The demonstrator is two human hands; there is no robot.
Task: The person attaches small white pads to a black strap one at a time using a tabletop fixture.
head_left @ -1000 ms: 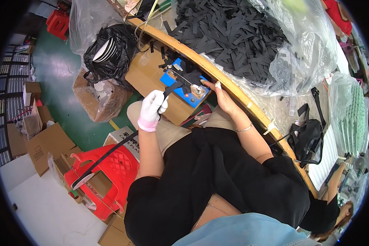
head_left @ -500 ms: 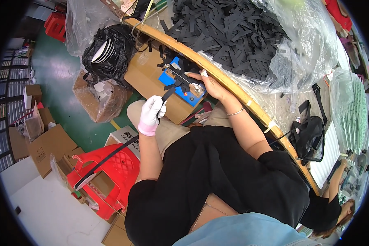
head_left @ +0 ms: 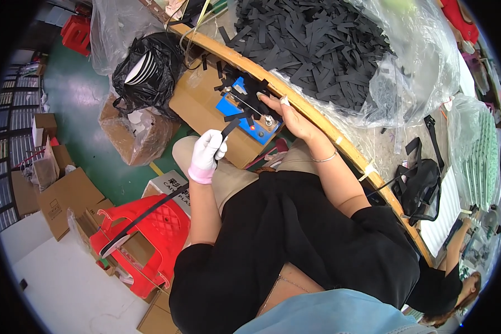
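A white glove with a pink cuff covers my left hand [head_left: 207,154], which is closed on a long black strap [head_left: 228,131]. The strap's short free end points at a blue machine [head_left: 244,111] with a thin metal bar across its top and a small red light. From the glove the strap's long tail runs back to a roll [head_left: 112,245] by the red stool. My bare right hand [head_left: 293,118], with white wrapping on a finger, has its fingers stretched out beside the machine. Cut black strips [head_left: 253,91] lie close to its fingertips, and I see nothing held there.
The machine sits on a cardboard box [head_left: 193,100] beneath the wooden table edge [head_left: 312,114]. A large heap of black strips [head_left: 312,47] lies in clear plastic on the table. A red stool [head_left: 156,228] stands at my left, and a black bag [head_left: 147,72] sits at far left.
My right hand has drawn slightly right, away from the machine, with its fingers straighter. My left hand keeps its hold on the strap, almost unmoved.
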